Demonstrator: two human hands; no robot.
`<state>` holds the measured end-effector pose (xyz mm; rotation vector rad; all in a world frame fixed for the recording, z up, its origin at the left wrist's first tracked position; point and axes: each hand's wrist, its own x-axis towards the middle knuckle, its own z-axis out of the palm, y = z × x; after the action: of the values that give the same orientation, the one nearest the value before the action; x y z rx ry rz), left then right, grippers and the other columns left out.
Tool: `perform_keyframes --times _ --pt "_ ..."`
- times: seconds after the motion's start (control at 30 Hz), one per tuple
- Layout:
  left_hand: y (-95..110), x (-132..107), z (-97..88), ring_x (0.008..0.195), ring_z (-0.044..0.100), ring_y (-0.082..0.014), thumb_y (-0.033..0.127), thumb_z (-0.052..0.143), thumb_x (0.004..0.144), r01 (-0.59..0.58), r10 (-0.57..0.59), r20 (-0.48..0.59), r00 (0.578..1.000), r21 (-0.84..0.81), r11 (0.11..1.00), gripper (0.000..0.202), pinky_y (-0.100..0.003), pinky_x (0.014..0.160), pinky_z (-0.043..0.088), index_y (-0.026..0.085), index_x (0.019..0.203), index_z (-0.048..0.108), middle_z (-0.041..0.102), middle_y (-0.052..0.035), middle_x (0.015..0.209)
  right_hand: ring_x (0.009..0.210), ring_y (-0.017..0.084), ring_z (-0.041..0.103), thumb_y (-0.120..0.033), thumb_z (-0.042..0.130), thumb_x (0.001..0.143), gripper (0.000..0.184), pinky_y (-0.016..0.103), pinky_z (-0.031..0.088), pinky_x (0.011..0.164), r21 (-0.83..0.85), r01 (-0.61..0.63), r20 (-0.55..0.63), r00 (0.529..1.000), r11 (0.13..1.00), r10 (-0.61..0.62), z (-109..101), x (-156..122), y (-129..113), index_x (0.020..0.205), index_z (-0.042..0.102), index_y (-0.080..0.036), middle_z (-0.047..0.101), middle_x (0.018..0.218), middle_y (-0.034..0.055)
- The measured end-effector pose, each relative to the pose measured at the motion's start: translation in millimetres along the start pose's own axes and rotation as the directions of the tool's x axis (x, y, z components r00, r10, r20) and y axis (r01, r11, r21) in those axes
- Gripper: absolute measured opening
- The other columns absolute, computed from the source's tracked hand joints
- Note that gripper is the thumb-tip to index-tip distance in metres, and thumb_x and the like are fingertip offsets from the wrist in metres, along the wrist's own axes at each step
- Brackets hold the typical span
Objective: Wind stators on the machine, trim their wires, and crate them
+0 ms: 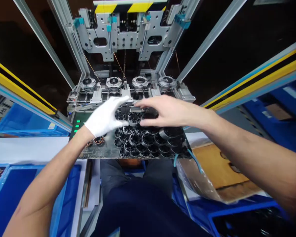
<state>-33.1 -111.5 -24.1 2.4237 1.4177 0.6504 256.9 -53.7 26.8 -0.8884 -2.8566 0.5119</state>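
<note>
My left hand [108, 115], in a white glove, is over the machine's work plate with thumb and fingers spread. Opposite it, my bare right hand [162, 110] has its thumb and fingers apart too. Between the two thumbs sits a round black stator core [134, 119] with a metal rim, on top of other such pieces. Both thumb tips are close beside it; whether they touch it I cannot tell. Rows of stacked ring-shaped cores [148, 140] cover the plate's right side, partly hidden by my right hand. Copper-wound pieces [98, 140] lie below my left wrist.
Several round holding fixtures [113, 84] line the machine behind my hands, under a metal tooling plate [124, 41]. Green lit buttons [77, 126] are at left. Blue bins [71, 194] flank me, and a cardboard box [217, 164] stands at right. Yellow-black striped rails [261, 84] run along both sides.
</note>
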Motion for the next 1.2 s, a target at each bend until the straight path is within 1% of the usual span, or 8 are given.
perform_keyframes --times 0.13,0.3,0.43,0.63,0.73,0.97,1.1,1.2 --pt "20 14 29.0 0.158 0.064 -0.0358 0.036 0.083 0.093 -0.009 0.012 0.253 0.967 -0.013 1.000 0.089 -0.050 0.132 0.053 0.024 0.176 0.051 0.062 -0.0131 0.176 0.128 0.043 0.080 -0.033 0.090 0.093 0.062 0.059 0.062 0.112 -0.124 -0.071 0.053 0.996 0.990 0.078 23 -23 5 0.151 0.075 -0.017 0.083 0.142 0.0181" --pt "11 40 23.6 0.139 0.076 -0.0361 0.045 0.083 0.093 -0.037 0.025 0.315 0.949 0.032 0.999 0.074 -0.053 0.122 0.059 0.029 0.163 0.066 0.078 -0.0100 0.155 0.123 0.039 0.080 -0.031 0.088 0.095 0.048 0.051 0.063 0.104 -0.074 -0.066 0.032 0.997 0.995 0.069 27 -17 13 0.141 0.079 -0.023 0.084 0.136 0.0131" --pt "11 53 -10.8 0.141 0.075 -0.0348 0.060 0.086 0.089 0.026 -0.027 0.159 0.987 0.009 1.000 0.074 -0.052 0.126 0.056 0.029 0.155 0.073 0.079 -0.0083 0.154 0.119 0.038 0.079 -0.048 0.078 0.105 0.051 0.053 0.063 0.105 0.010 -0.104 -0.128 0.986 0.995 0.105 -5 -25 33 0.150 0.073 -0.026 0.081 0.142 0.0116" --pt "-2 103 -48.6 0.121 0.080 -0.0336 0.059 0.087 0.085 0.186 -0.157 -0.182 0.971 0.153 0.971 0.071 -0.050 0.121 0.060 0.025 0.147 0.080 0.084 -0.0063 0.144 0.089 0.035 0.079 -0.050 0.084 0.094 0.050 0.056 0.063 0.093 0.090 -0.240 -0.485 0.837 0.966 0.253 -45 -17 98 0.138 0.081 -0.028 0.084 0.115 0.0104" --pt "-24 127 -29.8 0.108 0.083 -0.0336 0.062 0.089 0.082 0.248 -0.217 -0.168 0.962 0.198 0.948 0.071 -0.052 0.111 0.064 0.029 0.144 0.082 0.088 -0.0059 0.130 0.078 0.035 0.079 -0.048 0.087 0.089 0.044 0.055 0.064 0.083 0.170 -0.244 -0.448 0.844 0.955 0.295 -33 -3 129 0.127 0.085 -0.026 0.080 0.084 0.0070" --pt "-55 142 5.3 0.088 0.083 -0.0362 0.069 0.089 0.078 0.298 -0.305 0.004 0.952 0.200 0.933 0.061 -0.056 0.093 0.068 0.036 0.129 0.083 0.088 -0.0029 0.105 0.065 0.030 0.076 -0.048 0.092 0.082 0.038 0.049 0.060 0.068 0.243 -0.272 -0.261 0.906 0.931 0.333 -7 18 169 0.114 0.078 -0.034 0.073 0.067 -0.0038" --pt "-49 132 -4.1 0.097 0.081 -0.0309 0.056 0.088 0.086 0.266 -0.269 -0.095 0.959 -0.038 0.963 0.060 -0.050 0.083 0.071 0.043 0.141 0.067 0.082 -0.0016 0.128 0.066 0.031 0.076 -0.054 0.099 0.073 0.053 0.051 0.063 0.059 0.581 -0.235 -0.280 0.841 0.779 0.463 -12 9 169 0.107 0.063 -0.034 0.075 0.082 0.0005" --pt "-44 125 -9.7 0.131 0.076 -0.0322 0.053 0.077 0.097 0.192 -0.215 -0.140 0.967 -0.162 0.968 0.064 -0.051 0.101 0.072 0.043 0.156 0.056 0.069 -0.0051 0.156 0.087 0.034 0.081 -0.049 0.096 0.078 0.051 0.052 0.070 0.069 0.683 -0.145 -0.300 0.838 0.716 0.455 -14 1 163 0.119 0.067 -0.037 0.078 0.103 0.0044"
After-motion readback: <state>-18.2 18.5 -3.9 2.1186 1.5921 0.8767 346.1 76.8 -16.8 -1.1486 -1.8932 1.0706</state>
